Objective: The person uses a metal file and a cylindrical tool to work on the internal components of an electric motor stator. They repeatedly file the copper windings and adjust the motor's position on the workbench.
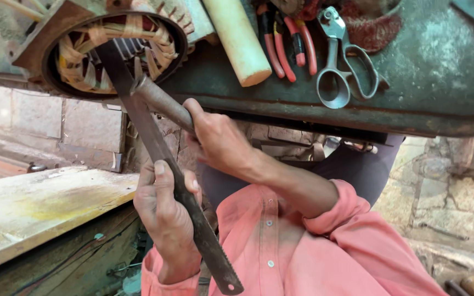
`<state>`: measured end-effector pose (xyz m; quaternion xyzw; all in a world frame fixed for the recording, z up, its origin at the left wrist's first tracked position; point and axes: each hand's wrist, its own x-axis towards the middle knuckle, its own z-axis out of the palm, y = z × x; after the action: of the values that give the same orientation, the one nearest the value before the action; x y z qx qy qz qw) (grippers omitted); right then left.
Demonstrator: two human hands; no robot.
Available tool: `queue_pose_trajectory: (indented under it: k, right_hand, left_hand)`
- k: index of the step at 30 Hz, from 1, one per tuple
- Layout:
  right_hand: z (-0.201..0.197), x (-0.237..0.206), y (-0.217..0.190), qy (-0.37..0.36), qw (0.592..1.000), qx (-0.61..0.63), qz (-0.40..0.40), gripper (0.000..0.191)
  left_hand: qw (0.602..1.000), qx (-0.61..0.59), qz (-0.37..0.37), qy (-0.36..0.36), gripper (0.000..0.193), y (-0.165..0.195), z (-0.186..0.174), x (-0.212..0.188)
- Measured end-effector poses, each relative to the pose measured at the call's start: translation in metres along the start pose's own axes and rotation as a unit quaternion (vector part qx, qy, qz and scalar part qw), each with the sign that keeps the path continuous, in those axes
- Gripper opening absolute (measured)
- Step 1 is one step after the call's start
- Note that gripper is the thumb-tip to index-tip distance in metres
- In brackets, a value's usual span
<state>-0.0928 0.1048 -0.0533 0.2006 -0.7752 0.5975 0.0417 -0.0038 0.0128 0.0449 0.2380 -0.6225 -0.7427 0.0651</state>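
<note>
workbench [440,71]: green metal top, worn and rusty at the edge, runs across the upper part of the view. on it lie a pale wooden handle [238,41], red-handled pliers [289,46] and steel scissors [346,66], all well apart from my hands.

motor stator [113,52]: sits at the bench's left end, round bore facing me, copper windings w/ tan insulation strips packed around the inside.

saw blade [165,164]: long, dark, toothed strip. upper end goes into the stator bore among the windings; lower end w/ a hole hangs free near my shirt. it runs diagonally, top-left to bottom-right.

metal rod [160,101]: grey, round, crosses the blade just below the stator rim, touching it or v. close; cannot tell which.

left hand [165,214]: wrapped around the blade's middle, thumb laid along its flat, firm closed grip on the blade.

right hand [220,142]: fist closed on the rod's near end, wrist bent.

judgement on the step in hand: looks like driving the blade into a slot w/ the rod. to do it well: keep the blade in line w/ the slot, teeth away from the copper, short light taps, left grip low and clear of the strike point so the thumb is not hit.
</note>
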Motion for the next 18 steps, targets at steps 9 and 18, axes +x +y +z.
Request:
queue_pose_trajectory:
  k: [9, 18]
  right_hand:
    - [-0.003, -0.010, -0.007, 0.036, 0.996, 0.036, 0.073, 0.029]
    - [-0.026, -0.024, -0.011, 0.016, 0.994, -0.007, 0.107, 0.035]
  left_hand:
    - [1.000, 0.004, -0.024, 0.017, 0.024, -0.007, -0.009, -0.016]
    - [0.999, -0.018, -0.022, -0.038, 0.025, -0.031, -0.013, -0.020]
